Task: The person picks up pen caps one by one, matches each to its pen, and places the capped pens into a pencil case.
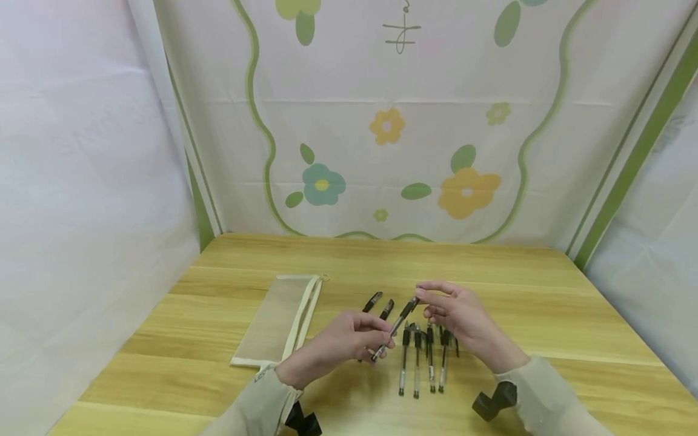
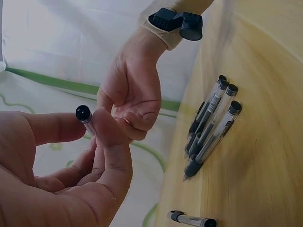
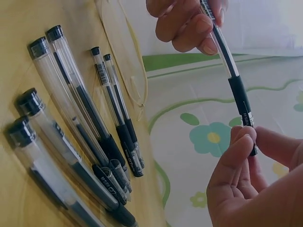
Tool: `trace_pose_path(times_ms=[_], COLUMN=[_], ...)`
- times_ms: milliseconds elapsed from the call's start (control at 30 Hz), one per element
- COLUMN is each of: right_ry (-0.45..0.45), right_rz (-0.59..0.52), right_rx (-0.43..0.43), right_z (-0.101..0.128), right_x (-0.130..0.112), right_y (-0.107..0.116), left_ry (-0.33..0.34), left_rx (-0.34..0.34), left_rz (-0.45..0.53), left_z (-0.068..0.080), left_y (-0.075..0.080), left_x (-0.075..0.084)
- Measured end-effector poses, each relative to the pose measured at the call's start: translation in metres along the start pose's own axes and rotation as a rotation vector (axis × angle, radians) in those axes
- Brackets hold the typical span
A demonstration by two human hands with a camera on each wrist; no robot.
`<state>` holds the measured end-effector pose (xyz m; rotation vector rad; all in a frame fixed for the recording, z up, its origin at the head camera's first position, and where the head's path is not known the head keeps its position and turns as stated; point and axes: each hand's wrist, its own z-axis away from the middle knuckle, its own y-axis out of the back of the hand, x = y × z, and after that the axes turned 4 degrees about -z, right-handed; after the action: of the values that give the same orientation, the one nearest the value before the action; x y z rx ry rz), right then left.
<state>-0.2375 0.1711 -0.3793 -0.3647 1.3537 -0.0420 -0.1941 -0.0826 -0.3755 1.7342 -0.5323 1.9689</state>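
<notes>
A gel pen [image 1: 404, 315] with a clear barrel and black grip is held slanted between my two hands over the table. My left hand [image 1: 351, 336] pinches its rear end between thumb and fingertips. At the other end, my right hand [image 1: 460, 312] pinches the cap [image 3: 247, 119] over the tip. Below the right hand, several uncapped pens [image 1: 417, 363] lie side by side with tips pointing away. Loose caps [image 3: 108, 182] lie by their tips. Two capped pens [image 3: 116, 94] lie left of that row, partly hidden behind my left hand in the head view.
A beige mesh zip pouch [image 1: 275, 318] lies flat on the wooden table [image 1: 158, 345], left of the left hand. Behind the table hangs a white flowered cloth [image 1: 349, 139], with white cloth sides left and right. Black wrist devices [image 1: 495, 401] sit on both sleeves.
</notes>
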Motion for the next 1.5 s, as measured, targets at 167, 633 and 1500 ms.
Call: trace_pose_path(times_ms=[167, 633, 1500], right_ry=[0.009, 0.109, 0.203], right_rz=[0.010, 0.050, 0.139], right_rx=[-0.002, -0.062, -0.208], right_z=[0.000, 0.000, 0.009], right_x=[0.000, -0.005, -0.005], right_y=[-0.001, 0.006, 0.000], left_ry=[0.000, -0.055, -0.158], left_rx=[0.006, 0.143, 0.306], left_rz=[-0.005, 0.032, -0.110], left_z=[0.000, 0.001, -0.001], left_y=[0.000, 0.002, 0.015], left_x=[0.000, 0.004, 0.009])
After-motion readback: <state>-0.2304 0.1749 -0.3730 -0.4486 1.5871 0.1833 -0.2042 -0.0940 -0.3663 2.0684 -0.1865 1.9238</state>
